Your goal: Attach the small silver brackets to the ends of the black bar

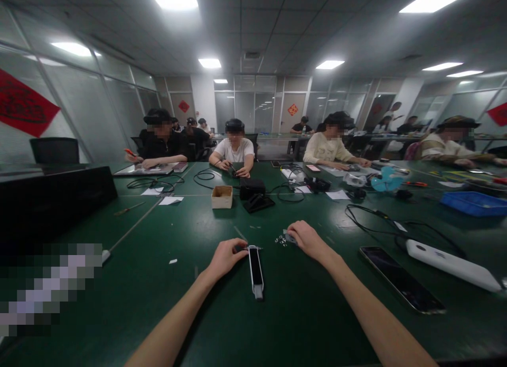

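My left hand (228, 257) is closed at the far end of a narrow black device with a silver-white frame (255, 269), lying lengthwise on the green table. Thumb and forefinger pinch a dark bit beside a thin metal crosspiece there; its kind is unclear. To the right, my right hand (304, 237) rests on the table with its fingers curled over a small grey piece (290, 237), partly hidden by them. Several tiny shiny metal parts (281, 241) lie scattered just left of those fingertips.
A dark phone (402, 280) and a white elongated device with a cable (451, 264) lie at right, before a blue tray (475, 203). An open cardboard box (222, 197) and a black case (252, 188) stand ahead. Several people sit across the table (190, 314).
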### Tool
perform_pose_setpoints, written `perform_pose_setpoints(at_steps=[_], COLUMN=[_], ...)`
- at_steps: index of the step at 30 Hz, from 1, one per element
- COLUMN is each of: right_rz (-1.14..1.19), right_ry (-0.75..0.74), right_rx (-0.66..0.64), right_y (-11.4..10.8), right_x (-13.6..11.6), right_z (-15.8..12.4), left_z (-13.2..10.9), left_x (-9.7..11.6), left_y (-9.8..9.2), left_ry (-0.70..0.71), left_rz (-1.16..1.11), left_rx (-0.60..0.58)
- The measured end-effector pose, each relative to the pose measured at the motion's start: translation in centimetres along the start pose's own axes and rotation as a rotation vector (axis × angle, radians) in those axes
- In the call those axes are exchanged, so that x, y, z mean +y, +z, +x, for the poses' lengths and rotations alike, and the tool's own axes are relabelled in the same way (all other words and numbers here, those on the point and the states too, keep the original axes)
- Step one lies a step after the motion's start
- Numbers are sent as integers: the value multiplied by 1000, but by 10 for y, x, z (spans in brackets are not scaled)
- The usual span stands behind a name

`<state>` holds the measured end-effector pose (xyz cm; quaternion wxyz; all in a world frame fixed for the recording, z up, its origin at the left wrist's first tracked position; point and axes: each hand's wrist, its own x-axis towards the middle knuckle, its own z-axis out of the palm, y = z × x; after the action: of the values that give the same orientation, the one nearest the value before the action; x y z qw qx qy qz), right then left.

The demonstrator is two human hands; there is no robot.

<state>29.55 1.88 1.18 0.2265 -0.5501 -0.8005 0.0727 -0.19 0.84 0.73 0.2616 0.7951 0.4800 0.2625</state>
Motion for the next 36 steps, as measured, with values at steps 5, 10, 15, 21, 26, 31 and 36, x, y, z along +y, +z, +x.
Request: perform_pose_setpoints(at_steps=[5, 10, 15, 21, 26, 31, 36], right_rz=[-150, -194, -250, -284, -330, -314, -241], right_ry=[107, 148, 48, -51, -17, -16, -94], right_rx=[-19, -115, 22, -59, -57, -25, -14], right_y=[-6, -6, 3, 17, 15, 16, 21], right_x=[17, 19, 8, -8, -10, -7, -13], right_z=[-3, -5, -5, 0, 1, 1, 5], left_z=[-1, -1, 0, -1, -2, -2, -2], left_x=[0, 0, -3, -2, -1, -4, -3], left_y=[0, -2, 0, 1, 0, 1, 0], left_ry=[3, 13, 14, 24, 15, 19, 17], left_rz=[-16, 4, 20, 3, 1, -8, 1], left_rx=[-11, -18, -3, 0, -8, -18, -7])
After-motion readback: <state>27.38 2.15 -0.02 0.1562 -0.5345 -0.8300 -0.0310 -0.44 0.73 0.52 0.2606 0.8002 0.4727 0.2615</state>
